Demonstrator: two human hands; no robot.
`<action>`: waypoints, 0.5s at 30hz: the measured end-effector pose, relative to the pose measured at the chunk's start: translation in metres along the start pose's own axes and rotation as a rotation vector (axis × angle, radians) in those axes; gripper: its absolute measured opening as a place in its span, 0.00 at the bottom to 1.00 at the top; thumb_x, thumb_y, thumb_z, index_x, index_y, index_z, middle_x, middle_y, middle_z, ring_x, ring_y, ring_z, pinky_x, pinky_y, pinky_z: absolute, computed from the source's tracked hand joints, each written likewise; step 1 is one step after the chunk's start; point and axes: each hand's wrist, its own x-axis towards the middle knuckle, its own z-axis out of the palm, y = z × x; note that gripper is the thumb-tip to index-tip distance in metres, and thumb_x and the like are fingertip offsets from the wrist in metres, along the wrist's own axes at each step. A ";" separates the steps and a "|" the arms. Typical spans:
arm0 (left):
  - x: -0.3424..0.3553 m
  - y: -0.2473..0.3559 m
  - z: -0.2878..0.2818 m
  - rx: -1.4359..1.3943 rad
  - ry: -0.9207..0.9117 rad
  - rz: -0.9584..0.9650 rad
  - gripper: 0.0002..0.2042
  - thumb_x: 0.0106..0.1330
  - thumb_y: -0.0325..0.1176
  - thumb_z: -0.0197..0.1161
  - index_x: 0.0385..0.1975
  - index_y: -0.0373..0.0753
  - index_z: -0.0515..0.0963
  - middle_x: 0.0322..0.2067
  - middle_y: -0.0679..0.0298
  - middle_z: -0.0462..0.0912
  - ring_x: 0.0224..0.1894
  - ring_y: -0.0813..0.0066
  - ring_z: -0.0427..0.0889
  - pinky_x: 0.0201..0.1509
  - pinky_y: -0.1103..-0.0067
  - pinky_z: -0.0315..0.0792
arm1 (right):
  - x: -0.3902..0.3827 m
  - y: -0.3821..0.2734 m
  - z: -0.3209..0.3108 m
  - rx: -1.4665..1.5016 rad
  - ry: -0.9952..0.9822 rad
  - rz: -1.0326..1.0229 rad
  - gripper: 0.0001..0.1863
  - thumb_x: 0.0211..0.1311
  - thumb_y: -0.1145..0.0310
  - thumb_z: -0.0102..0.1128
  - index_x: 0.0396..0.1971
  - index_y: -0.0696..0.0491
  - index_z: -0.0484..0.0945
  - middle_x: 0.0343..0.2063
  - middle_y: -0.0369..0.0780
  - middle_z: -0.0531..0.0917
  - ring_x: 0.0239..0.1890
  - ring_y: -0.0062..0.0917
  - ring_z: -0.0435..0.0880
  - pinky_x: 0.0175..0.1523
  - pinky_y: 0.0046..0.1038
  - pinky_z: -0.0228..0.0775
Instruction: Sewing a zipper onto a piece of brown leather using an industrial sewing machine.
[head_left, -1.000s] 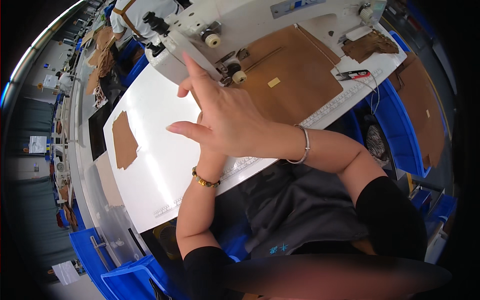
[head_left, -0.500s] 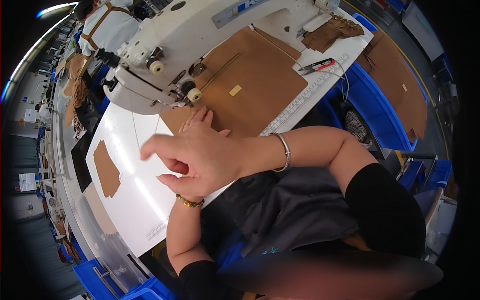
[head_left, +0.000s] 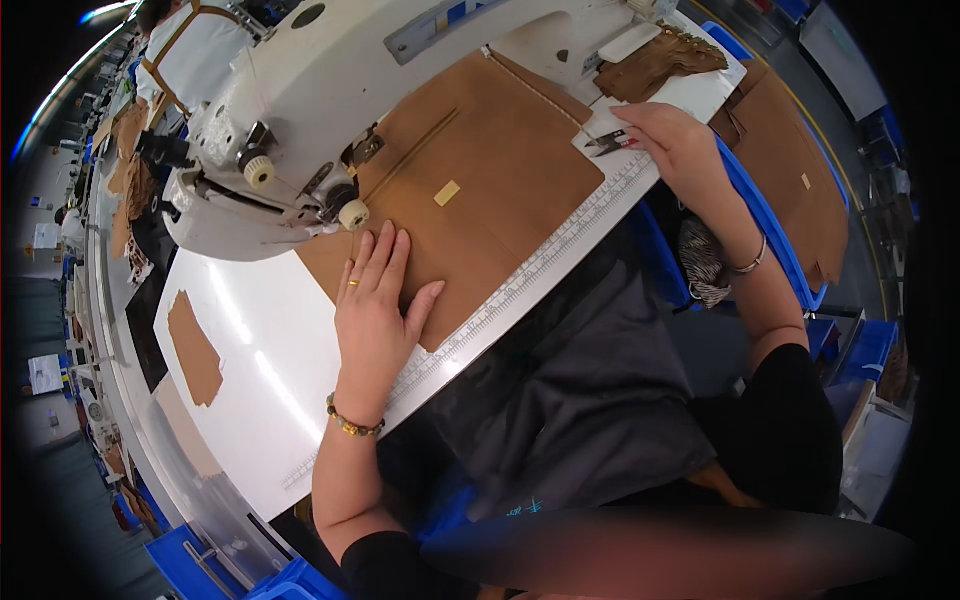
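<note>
A brown fabric or leather panel (head_left: 520, 170) lies under the sewing machine (head_left: 270, 120), a small yellow tag (head_left: 447, 193) on its face. My left hand (head_left: 375, 310) rests flat on the panel's near left part, fingers stretched out beside the needle area and thumb apart. At the panel's right edge, my right hand (head_left: 680, 150) reaches over the red and black thread snips (head_left: 612, 144). Its index finger and thumb are apart, and the hand hides part of the snips' handle. Whether it touches them is unclear.
Stacked brown pieces (head_left: 662, 62) lie at the back right of the white table. Rulers (head_left: 510, 290) run along its front edge. A blue bin (head_left: 765, 220) with larger brown panels stands right. A small brown piece (head_left: 195, 350) lies left. Another person (head_left: 195, 50) sits beyond the machine.
My right hand has moved from above my left hand, across to the snips on the right. My left hand now shows flat on the panel. The view has shifted slightly.
</note>
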 end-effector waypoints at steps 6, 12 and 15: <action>-0.008 0.002 -0.005 -0.035 0.014 -0.009 0.30 0.67 0.48 0.70 0.65 0.37 0.77 0.68 0.56 0.76 0.73 0.50 0.70 0.75 0.60 0.65 | -0.022 0.033 -0.010 -0.053 -0.069 0.098 0.13 0.66 0.73 0.64 0.49 0.52 0.86 0.40 0.43 0.88 0.43 0.37 0.87 0.48 0.32 0.79; -0.067 0.043 -0.017 -0.148 -0.098 -0.037 0.33 0.62 0.48 0.73 0.67 0.42 0.76 0.70 0.60 0.74 0.73 0.53 0.70 0.74 0.53 0.64 | -0.021 0.039 -0.021 -0.148 -0.065 0.095 0.13 0.68 0.74 0.62 0.50 0.53 0.84 0.34 0.42 0.84 0.38 0.37 0.85 0.46 0.32 0.76; -0.093 0.056 -0.016 -0.209 -0.093 -0.025 0.32 0.60 0.47 0.75 0.65 0.43 0.78 0.69 0.63 0.76 0.74 0.56 0.70 0.74 0.53 0.64 | -0.013 0.036 -0.024 -0.123 -0.162 0.287 0.11 0.69 0.73 0.60 0.49 0.55 0.81 0.35 0.45 0.84 0.39 0.39 0.85 0.47 0.35 0.76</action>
